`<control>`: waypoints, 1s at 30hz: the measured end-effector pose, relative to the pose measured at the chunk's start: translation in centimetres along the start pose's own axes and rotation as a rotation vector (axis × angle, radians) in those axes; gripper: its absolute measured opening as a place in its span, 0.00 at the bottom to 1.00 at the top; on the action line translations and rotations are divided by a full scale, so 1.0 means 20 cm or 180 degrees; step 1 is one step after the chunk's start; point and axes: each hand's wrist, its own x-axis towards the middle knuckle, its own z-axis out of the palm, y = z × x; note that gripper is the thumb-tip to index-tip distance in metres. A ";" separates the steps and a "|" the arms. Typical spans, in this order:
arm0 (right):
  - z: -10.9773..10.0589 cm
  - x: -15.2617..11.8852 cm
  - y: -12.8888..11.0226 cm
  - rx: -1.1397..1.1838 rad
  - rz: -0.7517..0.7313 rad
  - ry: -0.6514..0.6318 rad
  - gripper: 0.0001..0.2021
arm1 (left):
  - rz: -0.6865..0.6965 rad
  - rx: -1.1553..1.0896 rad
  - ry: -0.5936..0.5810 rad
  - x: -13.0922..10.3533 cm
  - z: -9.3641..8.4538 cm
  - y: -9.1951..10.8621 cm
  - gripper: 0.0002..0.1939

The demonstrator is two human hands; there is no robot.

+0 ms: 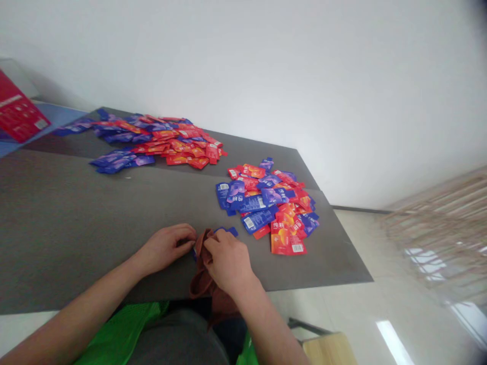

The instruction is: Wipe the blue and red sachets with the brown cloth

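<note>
Near the front edge of the grey table, my right hand (227,258) is closed on a brown cloth (203,281), which hangs over the edge towards my lap. Under the cloth and my fingers lies a blue packet (229,231), mostly hidden. My left hand (171,247) rests just left of the cloth, fingers curled and pressed together at the packet's left side. To the right of my hands is a loose pile of red and blue packets (272,196).
A larger heap of red and blue packets (178,142) lies at the back left of the table (76,218). A red box (21,109) stands at the far left on a blue surface. Beyond the right edge are a wooden rack (445,233) and a stool (330,350).
</note>
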 end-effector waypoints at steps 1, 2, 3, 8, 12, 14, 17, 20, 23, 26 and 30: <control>0.01 0.00 0.00 0.0004 0.0032 -0.0037 0.05 | 0.0018 0.0005 0.0010 0.00 0.00 0.00 0.10; 0.02 0.01 0.02 -0.0030 0.0202 -0.0052 0.05 | 0.0034 0.0008 0.0020 0.00 0.00 0.00 0.10; 0.02 0.02 0.05 -0.0090 0.0468 -0.0041 0.05 | 0.0043 0.0007 0.0028 0.00 0.00 0.00 0.11; 0.00 0.03 0.15 -0.0259 0.1193 0.0174 0.08 | 0.0029 -0.0027 0.0025 0.00 0.00 0.00 0.10; 0.01 -0.04 0.05 0.0070 0.0244 0.0124 0.03 | 0.0096 -0.0046 0.0009 0.00 0.00 0.00 0.11; 0.03 -0.05 0.02 0.0158 -0.0097 0.0012 0.03 | 0.0124 -0.0046 0.0014 0.00 0.00 -0.01 0.12; 0.04 -0.01 0.07 0.0055 0.0352 -0.0033 0.04 | 0.0130 -0.0029 -0.0014 0.00 0.00 -0.01 0.11; 0.02 0.05 0.15 -0.0226 0.1138 0.0074 0.07 | 0.0111 -0.0037 -0.0026 0.00 -0.01 0.00 0.11; -0.03 0.04 0.14 -0.0309 0.1300 0.0206 0.08 | 0.0099 -0.0021 0.0004 0.00 -0.01 0.00 0.10; -0.04 -0.02 0.03 -0.0101 0.0706 0.0245 0.05 | 0.0145 0.0003 0.0006 0.00 -0.01 -0.01 0.11; 0.03 -0.04 -0.06 0.0096 0.0194 0.0016 0.04 | 0.0170 0.0030 -0.0007 0.00 0.00 -0.03 0.12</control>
